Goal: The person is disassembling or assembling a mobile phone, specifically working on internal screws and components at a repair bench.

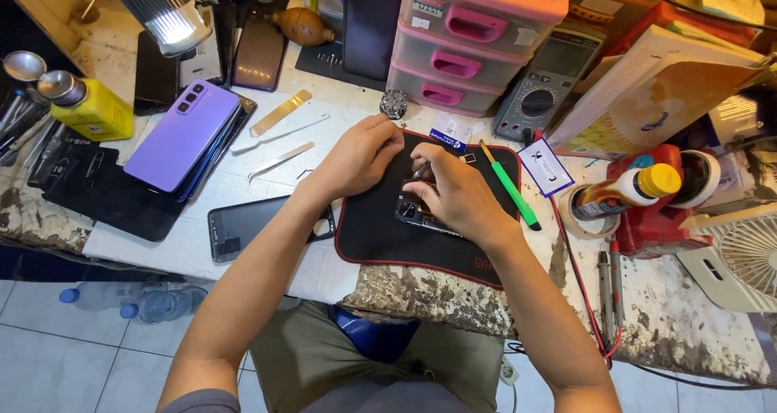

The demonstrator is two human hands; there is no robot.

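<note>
A dark opened phone (410,212) lies on a black mat with a red edge (372,243) in the middle of the bench. My right hand (455,193) rests over the phone, its fingers curled on the phone's upper part. My left hand (363,156) sits just left of it, fingertips meeting the right hand's at the phone's top end. Whatever small part or tool the fingertips pinch is hidden by the fingers.
A purple phone (180,134) lies on a stack of phones at left, a black phone (243,227) near the front edge. Tweezers (279,162), a green-handled tool (510,188), pink drawers (469,41), a multimeter (538,93), bottles (627,190), a lamp (166,12) and a fan (740,255) surround the mat.
</note>
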